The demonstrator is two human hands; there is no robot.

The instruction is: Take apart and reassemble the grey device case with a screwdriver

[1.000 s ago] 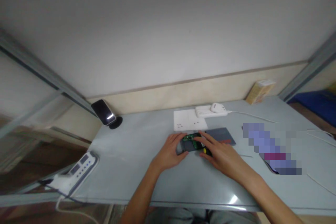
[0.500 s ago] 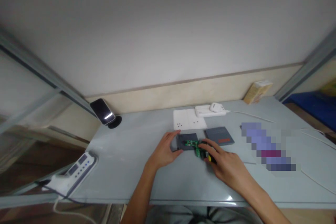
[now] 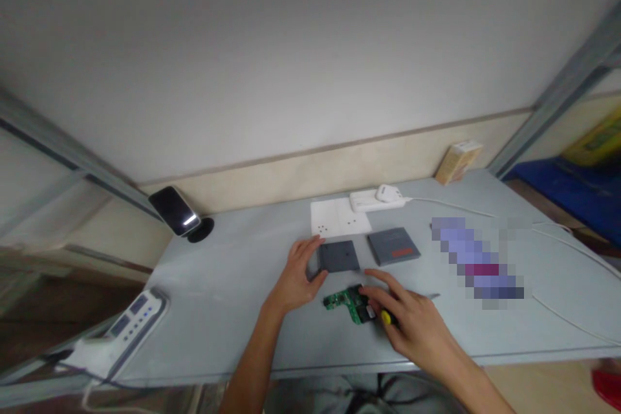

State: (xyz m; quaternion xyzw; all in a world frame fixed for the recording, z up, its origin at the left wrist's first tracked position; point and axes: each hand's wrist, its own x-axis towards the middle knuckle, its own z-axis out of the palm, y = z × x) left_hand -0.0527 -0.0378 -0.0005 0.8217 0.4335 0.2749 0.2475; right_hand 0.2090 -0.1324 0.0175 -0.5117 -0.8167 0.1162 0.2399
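Observation:
My left hand (image 3: pixel 295 278) spans the left end of a flat dark grey casing half (image 3: pixel 339 256), thumb at its near corner and fingers at its far corner. Nearer the table edge is a green circuit board (image 3: pixel 347 301) with black parts. The fingertips of my right hand (image 3: pixel 407 314) are at the board's black part. Tucked in that hand is a screwdriver (image 3: pixel 387 317) with a yellow handle end; its thin metal shaft sticks out to the right. The rest of its handle is hidden by the hand.
Another dark grey casing piece (image 3: pixel 394 246) with a reddish label lies to the right. Behind are white paper (image 3: pixel 334 217) with several tiny dark screws, and a white power strip (image 3: pixel 376 199). A phone on a stand (image 3: pixel 174 210) and a white multi-socket (image 3: pixel 129 330) are left.
My right hand has moved the circuit board off the casing half, down towards the near table edge. My left hand stays at the casing. The view has shifted slightly.

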